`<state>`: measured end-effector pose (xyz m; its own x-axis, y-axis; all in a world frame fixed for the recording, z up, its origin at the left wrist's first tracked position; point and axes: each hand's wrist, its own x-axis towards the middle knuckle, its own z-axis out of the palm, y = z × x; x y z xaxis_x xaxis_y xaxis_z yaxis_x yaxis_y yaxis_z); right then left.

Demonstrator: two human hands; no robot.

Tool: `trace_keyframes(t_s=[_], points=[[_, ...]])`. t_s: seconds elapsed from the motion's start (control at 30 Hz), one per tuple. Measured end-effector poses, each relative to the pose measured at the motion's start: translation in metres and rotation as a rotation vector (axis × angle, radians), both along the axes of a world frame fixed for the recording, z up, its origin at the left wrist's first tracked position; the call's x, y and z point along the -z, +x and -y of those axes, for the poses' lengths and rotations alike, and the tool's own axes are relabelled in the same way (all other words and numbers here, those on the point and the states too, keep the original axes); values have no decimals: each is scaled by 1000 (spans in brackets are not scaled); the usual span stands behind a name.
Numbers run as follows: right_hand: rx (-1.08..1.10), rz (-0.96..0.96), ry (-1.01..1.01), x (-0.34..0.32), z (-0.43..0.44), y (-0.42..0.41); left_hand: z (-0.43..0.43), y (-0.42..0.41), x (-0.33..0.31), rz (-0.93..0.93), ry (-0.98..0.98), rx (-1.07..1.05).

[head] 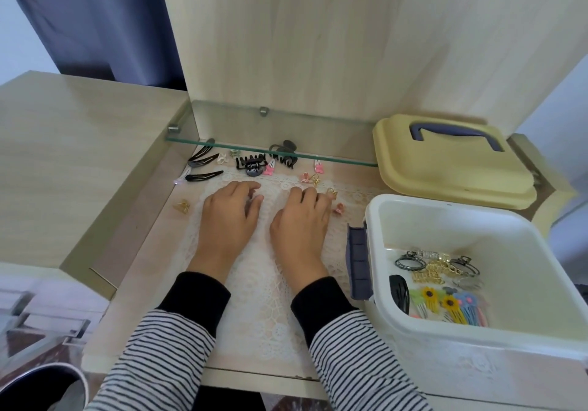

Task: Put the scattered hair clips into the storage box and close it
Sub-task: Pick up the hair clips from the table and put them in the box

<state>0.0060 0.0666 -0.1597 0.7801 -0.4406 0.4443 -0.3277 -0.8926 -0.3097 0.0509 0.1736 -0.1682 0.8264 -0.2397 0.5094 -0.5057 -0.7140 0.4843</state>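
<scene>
You're partway: some clips [445,302] lie in the open storage box [429,219], its lid [445,172] is off behind it, many hair clips [253,166] litter the tabletop [143,245], and your left hand [230,213] and right hand [300,219] rest there, fingers loosely bent, seemingly holding nothing.

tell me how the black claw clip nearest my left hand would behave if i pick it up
The black claw clip looks like hard plastic, so it is probably stiff and light. Its splayed teeth could snag the lace mat if dragged. Its uneven shape would likely tip, not roll.
</scene>
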Motion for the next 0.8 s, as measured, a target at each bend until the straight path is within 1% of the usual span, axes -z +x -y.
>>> trace_keyframes(t_s=[0.13,0.2,0.27,0.33,0.43,0.5,0.53,0.6,0.67,0.73,0.8], points=[[-45,-20,4,-2,-1,-1,0,-1,-2,5,-4,13],[-107,-21,60,-8,-2,-5,1,-3,-6,-30,-63,13],[-150,17,133,-19,-7,-11,3,-7,-13,-83,-166,-1],[-200,126,181,-35,-13,-20,6,-10,-24,-138,-299,-15],[-311,362,250,-71,-19,-43,16,-20,-56,-259,-564,-25],[-365,473,370,-101,-12,-64,27,-31,-85,-329,-703,40],[-385,507,435,-116,-6,-75,33,-38,-100,-346,-733,90],[-412,547,592,-142,12,-91,46,-49,-123,-396,-768,212],[-424,557,754,-162,35,-104,59,-58,-139,-459,-754,332],[-435,544,853,-177,64,-117,73,-67,-148,-534,-724,437],[-447,499,896,-184,91,-128,88,-76,-153,-616,-659,497]])
